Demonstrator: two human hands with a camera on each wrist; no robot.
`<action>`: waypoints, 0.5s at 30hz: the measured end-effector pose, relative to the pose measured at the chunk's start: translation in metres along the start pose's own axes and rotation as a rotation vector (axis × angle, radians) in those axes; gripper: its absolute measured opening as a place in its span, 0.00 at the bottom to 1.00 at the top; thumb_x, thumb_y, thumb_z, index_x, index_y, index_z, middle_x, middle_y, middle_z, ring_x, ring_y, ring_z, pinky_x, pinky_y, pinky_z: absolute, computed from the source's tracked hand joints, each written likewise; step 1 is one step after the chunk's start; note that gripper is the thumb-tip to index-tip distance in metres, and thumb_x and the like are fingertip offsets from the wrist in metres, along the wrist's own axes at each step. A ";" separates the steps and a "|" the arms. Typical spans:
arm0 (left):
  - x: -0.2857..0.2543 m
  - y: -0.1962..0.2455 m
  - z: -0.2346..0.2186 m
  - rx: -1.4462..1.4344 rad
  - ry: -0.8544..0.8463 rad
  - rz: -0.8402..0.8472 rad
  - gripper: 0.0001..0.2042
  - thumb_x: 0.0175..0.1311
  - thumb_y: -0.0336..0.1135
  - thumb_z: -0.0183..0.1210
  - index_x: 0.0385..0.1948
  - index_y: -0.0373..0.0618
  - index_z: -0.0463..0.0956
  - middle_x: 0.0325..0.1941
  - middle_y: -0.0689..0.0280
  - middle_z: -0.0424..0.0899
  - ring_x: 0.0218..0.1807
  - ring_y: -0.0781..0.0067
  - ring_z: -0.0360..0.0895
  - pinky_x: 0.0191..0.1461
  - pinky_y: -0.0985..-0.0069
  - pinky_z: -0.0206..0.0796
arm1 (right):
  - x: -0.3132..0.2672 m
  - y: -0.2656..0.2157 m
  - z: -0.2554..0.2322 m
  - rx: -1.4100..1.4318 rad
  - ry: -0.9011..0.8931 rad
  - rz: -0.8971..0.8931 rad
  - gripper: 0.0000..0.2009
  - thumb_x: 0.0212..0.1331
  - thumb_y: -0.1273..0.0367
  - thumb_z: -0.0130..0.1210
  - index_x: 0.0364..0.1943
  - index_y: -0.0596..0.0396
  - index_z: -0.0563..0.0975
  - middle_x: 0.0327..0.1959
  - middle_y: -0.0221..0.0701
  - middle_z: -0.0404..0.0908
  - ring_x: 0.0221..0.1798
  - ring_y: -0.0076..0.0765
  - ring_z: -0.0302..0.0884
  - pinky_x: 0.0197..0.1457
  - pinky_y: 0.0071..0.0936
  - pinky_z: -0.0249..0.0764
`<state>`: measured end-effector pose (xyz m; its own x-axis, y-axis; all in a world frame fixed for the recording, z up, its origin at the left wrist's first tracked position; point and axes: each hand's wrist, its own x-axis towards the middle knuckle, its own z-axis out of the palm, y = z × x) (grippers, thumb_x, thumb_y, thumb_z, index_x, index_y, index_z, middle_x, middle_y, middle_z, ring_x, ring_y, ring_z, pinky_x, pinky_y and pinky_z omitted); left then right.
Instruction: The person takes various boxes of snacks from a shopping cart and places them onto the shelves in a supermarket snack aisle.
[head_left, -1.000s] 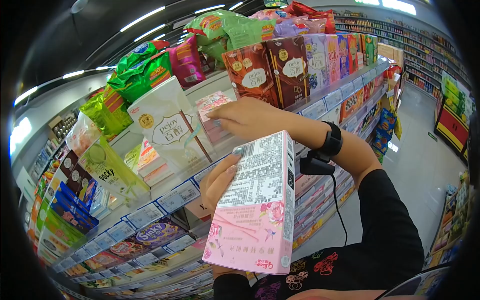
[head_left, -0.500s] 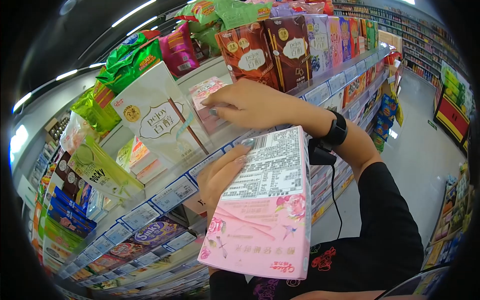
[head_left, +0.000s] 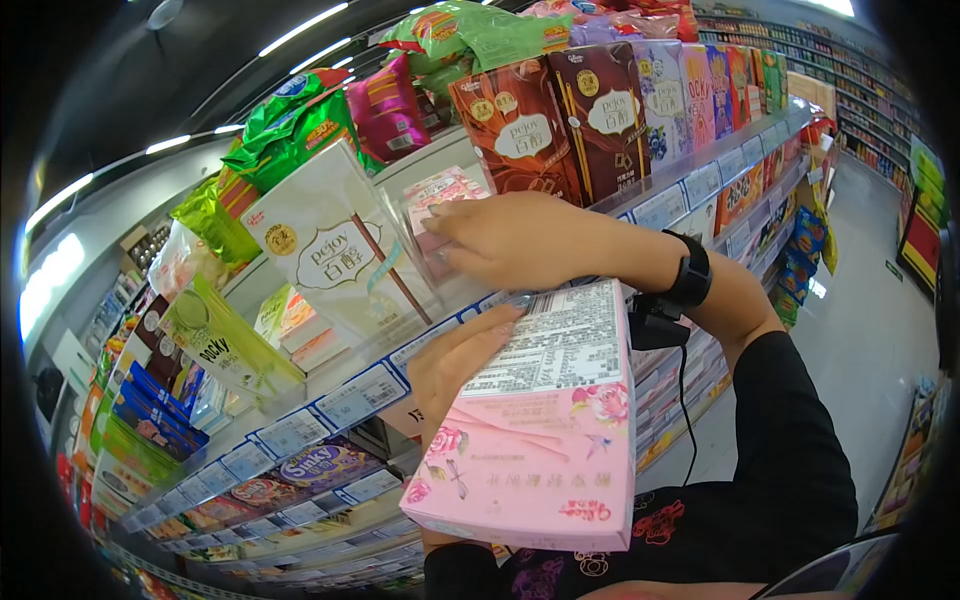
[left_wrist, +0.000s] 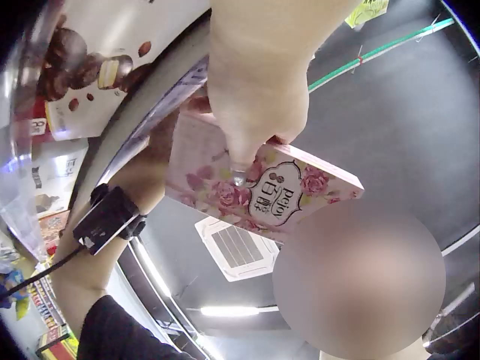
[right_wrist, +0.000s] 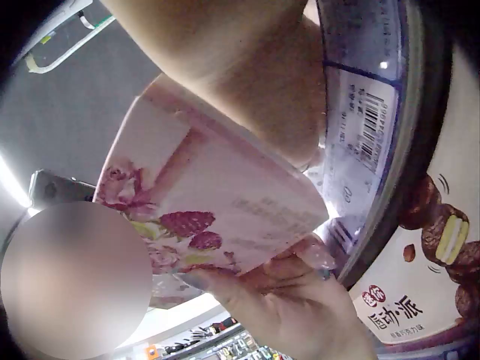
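Note:
In the head view my left hand (head_left: 450,360) grips a pink Pejoy biscuit-stick box (head_left: 540,450) at its far left edge, the printed back turned up. The box front, with roses and a Pejoy label (left_wrist: 277,193), shows in the left wrist view. In the right wrist view the left thumb (right_wrist: 232,296) lies against that box. My right hand (head_left: 515,240) reaches over the held box to a stack of small pink boxes (head_left: 445,188) on the shelf, its bent fingers gripping the stack's near side; the palm hides part of it.
A white Pejoy box (head_left: 325,255) stands left of the right hand, behind a clear shelf guard. Brown Pejoy boxes (head_left: 520,135) stand beyond the hand. A green Pocky box (head_left: 225,340) leans at left. Price tags (head_left: 365,395) line the shelf edge; a cable (head_left: 690,410) hangs from the right wrist.
The pink box in my left hand has tipped flatter and shifted a little right, closer under the right forearm. My right hand stays at the stacked pink boxes, its fingers slightly shifted.

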<state>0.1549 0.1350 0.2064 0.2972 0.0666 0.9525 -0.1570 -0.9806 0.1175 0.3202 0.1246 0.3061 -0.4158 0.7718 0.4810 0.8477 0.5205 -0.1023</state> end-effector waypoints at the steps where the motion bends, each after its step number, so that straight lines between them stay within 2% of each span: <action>1: -0.001 0.001 0.000 0.002 0.003 -0.013 0.15 0.50 0.32 0.61 0.39 0.39 0.72 0.38 0.53 0.81 0.28 0.65 0.79 0.30 0.77 0.70 | 0.000 0.001 0.000 0.008 0.000 -0.013 0.21 0.62 0.60 0.41 0.51 0.61 0.69 0.48 0.47 0.74 0.49 0.51 0.73 0.52 0.40 0.69; 9: -0.008 0.009 0.001 0.043 0.032 -0.112 0.17 0.50 0.35 0.62 0.40 0.37 0.71 0.39 0.54 0.80 0.31 0.67 0.78 0.33 0.77 0.69 | -0.001 0.012 0.006 0.079 0.094 -0.125 0.19 0.63 0.59 0.39 0.44 0.63 0.72 0.40 0.46 0.76 0.42 0.52 0.75 0.45 0.43 0.71; 15: -0.012 0.013 0.002 0.070 0.050 -0.171 0.19 0.50 0.37 0.64 0.42 0.36 0.70 0.40 0.55 0.79 0.33 0.68 0.77 0.35 0.77 0.69 | -0.004 0.014 0.005 0.048 0.114 -0.169 0.19 0.63 0.60 0.38 0.44 0.63 0.71 0.38 0.46 0.76 0.41 0.51 0.75 0.44 0.42 0.71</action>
<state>0.1514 0.1214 0.1957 0.2662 0.2412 0.9332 -0.0416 -0.9644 0.2612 0.3316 0.1309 0.2983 -0.5089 0.6272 0.5896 0.7511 0.6581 -0.0519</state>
